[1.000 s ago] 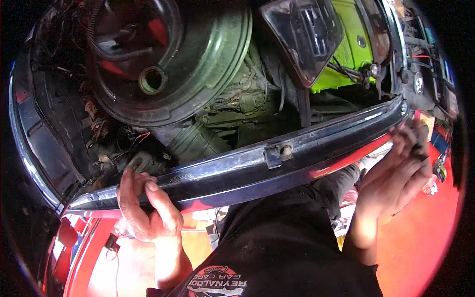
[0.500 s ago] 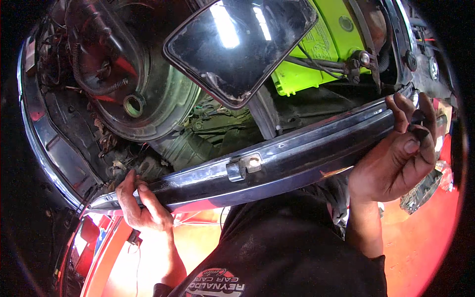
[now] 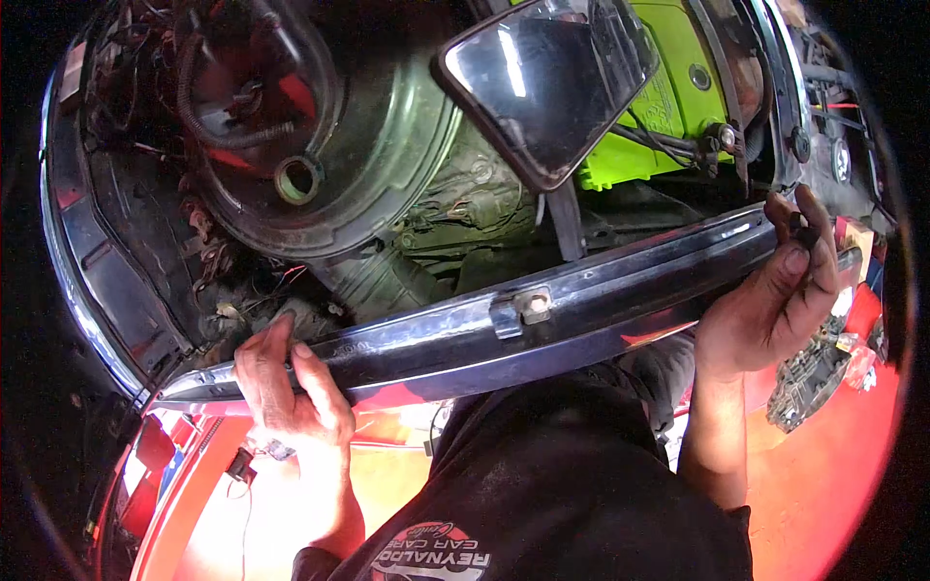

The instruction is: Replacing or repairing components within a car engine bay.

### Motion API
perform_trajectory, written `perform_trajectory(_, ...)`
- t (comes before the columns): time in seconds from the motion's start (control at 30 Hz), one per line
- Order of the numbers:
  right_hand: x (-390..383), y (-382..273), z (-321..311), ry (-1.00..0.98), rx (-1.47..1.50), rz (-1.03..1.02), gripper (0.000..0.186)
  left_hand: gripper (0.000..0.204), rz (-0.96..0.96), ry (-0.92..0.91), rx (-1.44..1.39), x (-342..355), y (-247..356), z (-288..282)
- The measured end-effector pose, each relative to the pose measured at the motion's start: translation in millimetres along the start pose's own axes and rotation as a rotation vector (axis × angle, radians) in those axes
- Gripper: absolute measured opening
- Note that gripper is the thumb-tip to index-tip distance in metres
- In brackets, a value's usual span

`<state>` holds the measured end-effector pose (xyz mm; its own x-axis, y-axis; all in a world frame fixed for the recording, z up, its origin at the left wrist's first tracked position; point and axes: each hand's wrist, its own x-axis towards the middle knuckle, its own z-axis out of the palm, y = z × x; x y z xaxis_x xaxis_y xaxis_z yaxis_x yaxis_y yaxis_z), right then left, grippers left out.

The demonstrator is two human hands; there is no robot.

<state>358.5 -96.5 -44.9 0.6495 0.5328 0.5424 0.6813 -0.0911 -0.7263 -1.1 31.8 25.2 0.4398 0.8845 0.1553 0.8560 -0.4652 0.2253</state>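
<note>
A long glossy dark car panel (image 3: 426,351) spans the front of an open engine bay, with a metal latch bracket (image 3: 523,312) at its middle. At its left end my left hand (image 3: 291,392) grips the panel's edge, fingers over the top and thumb on the near side. My right hand (image 3: 760,315) is closed near the right end, its fingers bent upward around a small black piece (image 3: 806,234). Most of that piece is hidden by the fingers, so its kind is unclear. The right hand's wrist side overlaps the panel; whether it touches cannot be told.
A dark rectangular screen-like slab (image 3: 547,92) sits above the bay. Beyond lie a bright green box (image 3: 668,126), a large round black housing (image 3: 387,184) with an open round neck (image 3: 297,180), and hoses. Metal parts (image 3: 809,382) rest on the red floor (image 3: 785,484) at right.
The view has shifted, so the engine bay and slab appear farther right. My left hand stays on the panel's left end; the right hand's fingers have drawn slightly closer together around the black piece.
</note>
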Motion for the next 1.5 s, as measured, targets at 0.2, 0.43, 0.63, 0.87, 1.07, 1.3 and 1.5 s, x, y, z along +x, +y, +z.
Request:
perform_trajectory(0.2, -1.8, -7.5, 5.3, 0.018, -0.035, 0.174, 0.022, 0.024, 0.088, 0.030, -0.002, 2.5, -2.8, 1.9)
perform_trajectory(0.43, -2.1, -7.0, 5.2, -0.031, -0.029, 0.153, 0.020, 0.023, 0.041, 0.086, -0.064, 2.1, -1.1, 3.7)
perform_trajectory(0.63, 4.4, -71.0, 8.0, -0.329, -0.064, -0.185, 0.014, 0.025, 0.034, 0.109, -0.080, 1.6, -2.9, 5.1)
perform_trajectory(0.87, -24.7, -129.0, 42.5, -0.633, 0.236, -0.289, 0.023, 0.028, 0.048, 0.129, -0.105, 1.6, -5.5, 6.8)
perform_trajectory(1.07, -23.4, -123.3, 45.0, -0.632, 0.197, -0.273, 0.024, 0.028, 0.077, 0.140, -0.108, 2.0, -6.3, 6.3)
perform_trajectory(1.3, -25.0, -106.4, 38.2, -0.595, 0.205, -0.274, 0.029, 0.028, 0.031, 0.115, -0.107, 1.4, -3.7, 5.0)
perform_trajectory(1.5, -27.2, -93.0, 46.7, -0.456, 0.308, -0.149, 0.035, 0.024, 0.036, 0.116, -0.094, 1.6, -3.3, 7.6)
